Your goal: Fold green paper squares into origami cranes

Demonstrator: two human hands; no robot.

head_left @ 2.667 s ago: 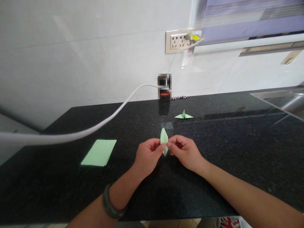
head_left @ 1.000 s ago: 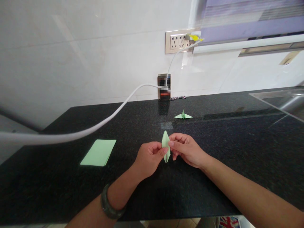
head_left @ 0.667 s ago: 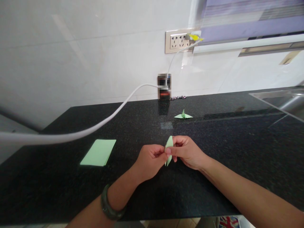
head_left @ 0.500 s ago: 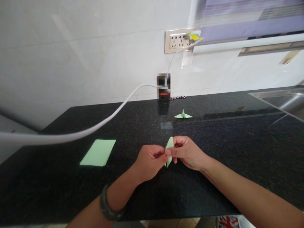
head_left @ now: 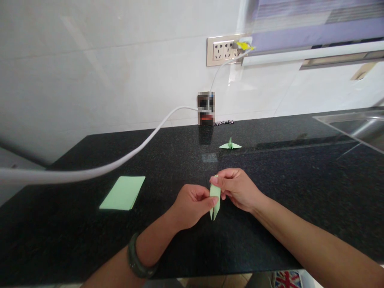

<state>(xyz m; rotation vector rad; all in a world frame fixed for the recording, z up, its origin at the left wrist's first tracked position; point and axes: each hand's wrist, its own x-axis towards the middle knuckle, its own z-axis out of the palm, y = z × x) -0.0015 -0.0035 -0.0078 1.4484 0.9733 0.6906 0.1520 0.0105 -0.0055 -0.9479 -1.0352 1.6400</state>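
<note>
Both hands hold a small folded piece of light green paper (head_left: pixel 215 204) just above the black stone counter (head_left: pixel 270 180). My left hand (head_left: pixel 192 206) pinches its middle from the left. My right hand (head_left: pixel 235 188) pinches its top end from the right. The paper is narrow and long, and its two pointed tips hang downward. A finished green paper crane (head_left: pixel 230 145) stands further back on the counter.
A stack of flat green paper sheets (head_left: pixel 123 193) lies at the left. A white cable (head_left: pixel 120 160) arcs across the left side toward a small device (head_left: pixel 206 109) at the wall. A wall socket (head_left: pixel 222 51) is above, a metal sink (head_left: pixel 357 126) at the far right.
The folded paper has shifted lower and a little right between my fingers. My right fingers moved up to its top end and my left pinch now sits at its middle.
</note>
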